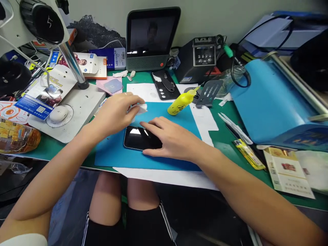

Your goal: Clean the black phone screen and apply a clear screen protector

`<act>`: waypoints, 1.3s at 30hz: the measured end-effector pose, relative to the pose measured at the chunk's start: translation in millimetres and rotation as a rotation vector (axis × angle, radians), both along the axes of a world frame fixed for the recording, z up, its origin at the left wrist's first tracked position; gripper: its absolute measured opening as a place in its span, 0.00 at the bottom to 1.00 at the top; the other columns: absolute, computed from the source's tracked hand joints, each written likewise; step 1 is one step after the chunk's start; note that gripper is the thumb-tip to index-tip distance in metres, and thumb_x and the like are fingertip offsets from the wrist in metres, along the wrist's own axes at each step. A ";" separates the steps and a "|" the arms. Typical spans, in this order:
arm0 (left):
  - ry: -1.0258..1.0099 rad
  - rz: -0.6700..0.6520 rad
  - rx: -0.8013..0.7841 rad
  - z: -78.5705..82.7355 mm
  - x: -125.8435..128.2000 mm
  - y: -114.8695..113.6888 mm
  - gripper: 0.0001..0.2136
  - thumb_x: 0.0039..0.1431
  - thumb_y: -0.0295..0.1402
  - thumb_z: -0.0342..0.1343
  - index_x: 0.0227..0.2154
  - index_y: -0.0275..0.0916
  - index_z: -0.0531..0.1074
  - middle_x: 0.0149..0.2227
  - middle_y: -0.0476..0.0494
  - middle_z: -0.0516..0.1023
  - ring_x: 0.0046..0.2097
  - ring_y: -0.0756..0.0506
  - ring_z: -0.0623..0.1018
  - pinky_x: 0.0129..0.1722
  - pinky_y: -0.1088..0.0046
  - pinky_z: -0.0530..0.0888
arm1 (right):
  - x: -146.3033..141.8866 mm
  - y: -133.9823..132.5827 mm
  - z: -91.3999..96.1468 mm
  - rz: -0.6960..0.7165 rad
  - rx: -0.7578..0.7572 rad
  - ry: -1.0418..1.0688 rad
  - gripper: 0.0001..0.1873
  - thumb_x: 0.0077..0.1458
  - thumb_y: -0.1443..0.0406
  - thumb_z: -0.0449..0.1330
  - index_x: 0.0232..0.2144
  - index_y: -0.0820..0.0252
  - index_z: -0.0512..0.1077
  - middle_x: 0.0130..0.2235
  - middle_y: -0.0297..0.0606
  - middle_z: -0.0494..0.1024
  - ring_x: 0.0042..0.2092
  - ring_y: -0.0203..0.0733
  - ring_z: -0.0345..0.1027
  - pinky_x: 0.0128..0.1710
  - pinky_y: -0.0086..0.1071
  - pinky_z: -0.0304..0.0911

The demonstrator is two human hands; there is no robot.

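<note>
A smartphone [138, 138] lies face up on the blue mat [110, 159], its black screen reflecting light. My right hand [170, 140] grips its right part, with the thumb at the near edge and the fingers at the far edge; that end of the phone is hidden under the palm. Just above the phone's left end, my left hand [119, 111] pinches a small crumpled white wipe [142, 108], raised off the screen. Beyond my right hand a yellow squeeze bottle [180, 102] with a thin nozzle stands tilted in the view.
A microscope stand [74, 65] fills the left side. Behind the mat are a phone back cover [166, 84], a smart display [152, 37] and a black soldering station [198, 58]. Tweezers [235, 128], a yellow packet [248, 153], a cigarette box [288, 172] and a blue machine [279, 102] occupy the right.
</note>
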State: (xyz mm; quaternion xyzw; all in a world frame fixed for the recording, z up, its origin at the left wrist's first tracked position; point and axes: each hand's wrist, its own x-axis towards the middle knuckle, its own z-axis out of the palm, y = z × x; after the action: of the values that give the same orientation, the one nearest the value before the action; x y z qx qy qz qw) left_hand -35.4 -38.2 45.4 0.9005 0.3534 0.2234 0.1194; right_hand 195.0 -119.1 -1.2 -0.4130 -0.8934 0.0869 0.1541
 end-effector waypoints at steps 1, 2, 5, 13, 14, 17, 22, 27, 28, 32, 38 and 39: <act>0.011 -0.037 0.010 -5.2 7.4 7.5 0.13 0.70 0.29 0.53 0.49 0.39 0.81 0.47 0.42 0.85 0.46 0.42 0.81 0.48 0.63 0.76 | 4.0 1.5 1.7 0.025 -0.012 -0.023 0.38 0.60 0.50 0.68 0.65 0.65 0.68 0.52 0.54 0.77 0.50 0.57 0.72 0.48 0.49 0.73; 0.027 -0.052 0.020 -11.9 12.7 12.6 0.14 0.69 0.28 0.51 0.49 0.38 0.81 0.47 0.41 0.85 0.47 0.41 0.81 0.48 0.63 0.75 | 8.5 3.4 3.3 0.051 -0.028 -0.043 0.37 0.61 0.51 0.67 0.64 0.65 0.69 0.53 0.54 0.76 0.50 0.57 0.72 0.48 0.48 0.73; 0.080 -0.086 0.030 -32.8 15.7 18.5 0.15 0.65 0.24 0.50 0.40 0.38 0.83 0.44 0.39 0.84 0.46 0.39 0.79 0.46 0.59 0.74 | 19.3 9.6 5.0 0.099 -0.048 -0.067 0.37 0.62 0.45 0.65 0.63 0.63 0.70 0.54 0.54 0.76 0.51 0.55 0.72 0.47 0.46 0.72; -0.118 -0.005 0.016 -30.9 0.7 24.8 0.13 0.59 0.28 0.45 0.29 0.40 0.75 0.32 0.42 0.76 0.42 0.38 0.72 0.48 0.53 0.68 | -15.6 12.2 2.1 0.080 0.060 0.020 0.51 0.59 0.29 0.47 0.57 0.66 0.75 0.50 0.56 0.77 0.45 0.55 0.68 0.44 0.48 0.68; -0.131 -0.017 -0.034 -29.2 0.1 26.2 0.12 0.58 0.29 0.44 0.28 0.40 0.73 0.30 0.43 0.74 0.40 0.39 0.72 0.46 0.54 0.68 | -22.0 10.8 3.9 0.068 0.051 0.010 0.50 0.60 0.29 0.47 0.55 0.66 0.76 0.49 0.56 0.77 0.44 0.55 0.68 0.43 0.47 0.67; -0.144 -0.085 -0.187 -27.9 -1.6 29.7 0.09 0.55 0.32 0.44 0.27 0.41 0.69 0.28 0.44 0.74 0.35 0.41 0.71 0.41 0.59 0.66 | -37.5 7.9 8.8 0.025 0.014 -0.022 0.46 0.61 0.31 0.50 0.51 0.67 0.76 0.47 0.54 0.77 0.44 0.55 0.68 0.43 0.47 0.66; -0.136 -0.118 -0.233 -30.5 -5.1 34.8 0.08 0.53 0.34 0.45 0.27 0.41 0.69 0.29 0.44 0.76 0.32 0.42 0.72 0.36 0.63 0.66 | -51.0 8.9 4.9 -0.029 0.059 -0.026 0.44 0.54 0.31 0.60 0.46 0.68 0.75 0.46 0.54 0.76 0.46 0.58 0.67 0.44 0.48 0.66; -0.174 -0.106 -0.223 -32.7 -6.7 35.6 0.09 0.52 0.33 0.45 0.27 0.41 0.69 0.28 0.44 0.76 0.32 0.42 0.73 0.35 0.64 0.67 | -52.3 10.2 1.6 -0.026 0.076 -0.038 0.42 0.51 0.35 0.68 0.46 0.68 0.73 0.46 0.53 0.75 0.47 0.58 0.67 0.45 0.46 0.66; -0.181 -0.106 -0.220 -33.3 -6.4 34.9 0.09 0.52 0.33 0.45 0.27 0.41 0.70 0.28 0.44 0.75 0.32 0.43 0.73 0.35 0.64 0.68 | -52.1 10.6 1.5 -0.029 0.072 -0.034 0.41 0.51 0.36 0.68 0.46 0.68 0.73 0.46 0.53 0.76 0.47 0.58 0.67 0.45 0.46 0.66; -0.187 -0.130 -0.213 -34.3 -3.9 31.4 0.10 0.52 0.34 0.45 0.27 0.41 0.71 0.28 0.44 0.77 0.33 0.42 0.74 0.35 0.64 0.69 | -52.0 13.3 -0.5 -0.019 0.060 -0.003 0.42 0.50 0.35 0.68 0.46 0.67 0.72 0.47 0.53 0.76 0.48 0.58 0.66 0.48 0.49 0.67; -0.177 -0.172 -0.233 -33.4 0.4 30.2 0.09 0.51 0.33 0.45 0.26 0.41 0.70 0.28 0.44 0.78 0.33 0.42 0.76 0.36 0.64 0.70 | -52.6 14.7 -0.9 -0.015 0.001 0.021 0.41 0.48 0.38 0.72 0.46 0.67 0.71 0.49 0.53 0.75 0.49 0.58 0.67 0.50 0.50 0.69; -0.177 -0.177 -0.235 -33.6 0.9 30.4 0.09 0.51 0.33 0.45 0.26 0.41 0.70 0.28 0.44 0.78 0.33 0.42 0.76 0.36 0.64 0.70 | -52.5 14.5 -0.4 -0.016 -0.004 0.022 0.41 0.48 0.38 0.72 0.47 0.67 0.71 0.48 0.53 0.75 0.49 0.58 0.67 0.50 0.50 0.69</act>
State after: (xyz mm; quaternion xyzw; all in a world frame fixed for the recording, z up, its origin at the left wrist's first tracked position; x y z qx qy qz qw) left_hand -34.5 -7.9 11.9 0.8847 0.2847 0.2474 0.2738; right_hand 142.5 -104.7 -1.6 -0.4193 -0.8882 0.0921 0.1635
